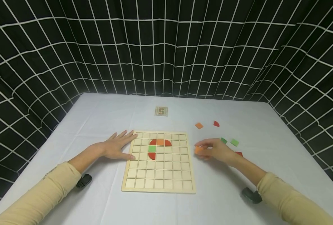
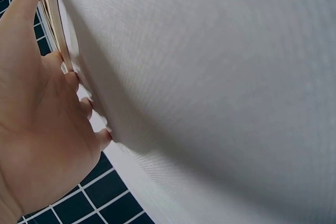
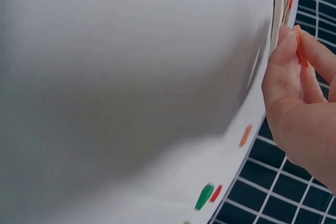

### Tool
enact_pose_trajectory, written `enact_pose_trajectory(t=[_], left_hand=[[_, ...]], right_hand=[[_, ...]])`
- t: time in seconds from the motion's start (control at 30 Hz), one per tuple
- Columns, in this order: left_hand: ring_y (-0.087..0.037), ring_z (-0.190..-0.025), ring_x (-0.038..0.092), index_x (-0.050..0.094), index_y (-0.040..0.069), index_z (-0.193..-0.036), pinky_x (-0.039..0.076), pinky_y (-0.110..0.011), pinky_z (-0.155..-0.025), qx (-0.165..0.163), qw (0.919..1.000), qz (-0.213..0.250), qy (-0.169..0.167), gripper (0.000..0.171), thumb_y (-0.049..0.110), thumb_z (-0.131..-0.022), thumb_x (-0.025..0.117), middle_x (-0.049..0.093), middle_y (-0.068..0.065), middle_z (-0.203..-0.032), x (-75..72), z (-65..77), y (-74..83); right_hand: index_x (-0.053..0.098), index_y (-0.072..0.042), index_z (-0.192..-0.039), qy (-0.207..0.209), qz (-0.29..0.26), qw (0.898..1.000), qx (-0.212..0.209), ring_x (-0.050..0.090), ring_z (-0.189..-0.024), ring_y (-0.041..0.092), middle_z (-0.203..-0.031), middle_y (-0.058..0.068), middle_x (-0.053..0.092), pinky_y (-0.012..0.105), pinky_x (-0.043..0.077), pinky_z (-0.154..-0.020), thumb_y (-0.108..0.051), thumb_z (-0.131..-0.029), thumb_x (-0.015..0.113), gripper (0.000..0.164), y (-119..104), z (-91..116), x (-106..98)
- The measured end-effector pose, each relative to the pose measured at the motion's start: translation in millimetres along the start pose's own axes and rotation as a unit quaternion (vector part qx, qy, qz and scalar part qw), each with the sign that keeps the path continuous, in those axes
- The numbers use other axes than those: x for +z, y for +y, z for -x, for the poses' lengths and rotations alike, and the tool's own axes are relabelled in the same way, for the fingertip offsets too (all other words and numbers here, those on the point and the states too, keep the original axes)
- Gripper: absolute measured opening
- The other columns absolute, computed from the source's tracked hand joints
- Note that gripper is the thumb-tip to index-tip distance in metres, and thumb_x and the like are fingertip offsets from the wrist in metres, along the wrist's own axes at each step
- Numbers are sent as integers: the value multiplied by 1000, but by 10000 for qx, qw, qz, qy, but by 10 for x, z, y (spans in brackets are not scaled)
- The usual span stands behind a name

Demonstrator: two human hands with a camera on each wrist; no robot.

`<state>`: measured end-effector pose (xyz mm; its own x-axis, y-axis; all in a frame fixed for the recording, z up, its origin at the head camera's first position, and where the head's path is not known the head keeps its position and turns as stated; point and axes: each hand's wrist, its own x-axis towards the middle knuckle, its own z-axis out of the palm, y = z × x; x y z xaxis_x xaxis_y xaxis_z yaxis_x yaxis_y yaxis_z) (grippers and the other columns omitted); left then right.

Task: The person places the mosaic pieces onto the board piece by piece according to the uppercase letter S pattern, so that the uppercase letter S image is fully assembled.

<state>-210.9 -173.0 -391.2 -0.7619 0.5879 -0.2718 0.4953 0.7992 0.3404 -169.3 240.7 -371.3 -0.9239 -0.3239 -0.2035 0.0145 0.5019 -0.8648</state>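
Note:
A wooden grid board (image 1: 172, 175) lies flat on the white table. On its upper squares sit three red quarter-round tiles, an orange square tile (image 1: 160, 142) and a green square tile (image 1: 152, 148), forming a curve. My left hand (image 1: 115, 147) spreads along the board's left edge, fingertips and thumb resting at the rim. Just beyond the right edge, my right hand (image 1: 215, 151) pinches another orange tile (image 1: 198, 150) between thumb and fingers. The right wrist view also has this orange tile (image 3: 301, 48) upright in the pinch.
Right of the board lie loose pieces: an orange tile (image 1: 199, 125), a red quarter-round tile (image 1: 216, 123), a green tile (image 1: 234, 142) and a red piece (image 1: 239, 153) partly behind the right wrist. A small pattern card (image 1: 161, 111) lies behind the board. A black gridded curtain (image 1: 160, 53) surrounds the table.

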Motion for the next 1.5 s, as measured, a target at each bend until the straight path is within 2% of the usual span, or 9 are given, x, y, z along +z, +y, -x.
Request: enact_pose_trajectory(t=[0.17, 0.43, 0.57, 0.93, 1.1, 1.5], left_hand=[[-36, -143, 1, 12, 15, -154, 0, -59, -111, -14, 10000, 3, -4, 101, 69, -81, 56, 4, -11, -159, -2, 0, 7], [-37, -143, 1, 13, 14, -154, 0, -59, -111, 11, 10000, 17, -7, 101, 68, -81, 57, 5, -12, -159, -13, 8, 15], [-37, -143, 1, 13, 14, -154, 0, -59, -111, 21, 10000, 18, -4, 101, 68, -81, 57, 5, -11, -159, -17, 11, 17], [-36, -143, 1, 13, 15, -154, 0, -59, -111, 21, 10000, -13, 25, 102, 70, -81, 56, 4, -11, -159, 0, -1, 1], [-37, -143, 1, 13, 15, -154, 0, -59, -111, 7, 10000, -2, 1, 102, 69, -81, 56, 4, -11, -159, -6, 3, 3], [-37, -143, 0, 12, 14, -154, -1, -58, -111, 3, 10000, 20, -8, 102, 69, -81, 56, 4, -11, -159, -7, 9, 4]], right_hand=[[67, -1, -114, 20, 24, 9998, 188, 67, -77, 21, -92, 10, 62, 32, 56, -69, -9, -85, 71, 31, -63, -65, 113], [68, 0, -110, -149, -106, 9998, 88, 64, -71, 20, -83, 7, 66, 30, 54, -65, -10, -84, 72, 28, -136, -153, 272], [69, -2, -108, -246, -195, 9992, 240, 64, -70, 21, -82, 7, 67, 29, 54, -66, -9, -84, 73, 25, -188, -186, 347], [66, 1, -112, -489, -443, 9968, 440, 68, -72, 22, -83, 11, 67, 29, 56, -68, -2, -83, 71, 30, -307, -279, 523], [66, 1, -113, -498, -512, 9954, 644, 68, -72, 22, -84, 11, 68, 32, 57, -68, 0, -82, 72, 31, -378, -314, 620], [68, 1, -110, -488, -762, 9897, 1114, 68, -66, 20, -85, 14, 64, 28, 57, -65, 0, -80, 74, 31, -521, -391, 821]])
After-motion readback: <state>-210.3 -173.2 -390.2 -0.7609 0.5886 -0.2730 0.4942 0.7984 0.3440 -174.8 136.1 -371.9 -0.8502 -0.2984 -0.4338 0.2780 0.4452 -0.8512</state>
